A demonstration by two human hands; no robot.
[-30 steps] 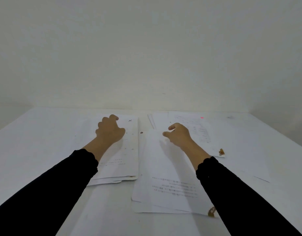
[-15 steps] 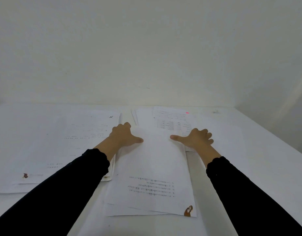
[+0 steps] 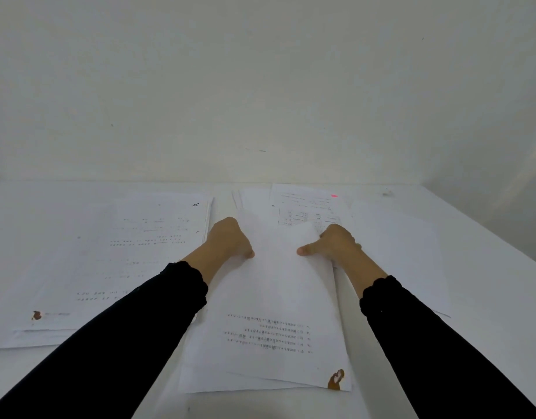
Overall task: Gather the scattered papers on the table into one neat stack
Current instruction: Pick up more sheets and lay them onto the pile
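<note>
White table [image 3: 487, 255] against plain white wall [image 3: 260, 86].

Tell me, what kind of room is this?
Probably an office or study corner: a plain white table against a bare wall, covered with printed papers that the left hand and right hand are gathering.
</note>
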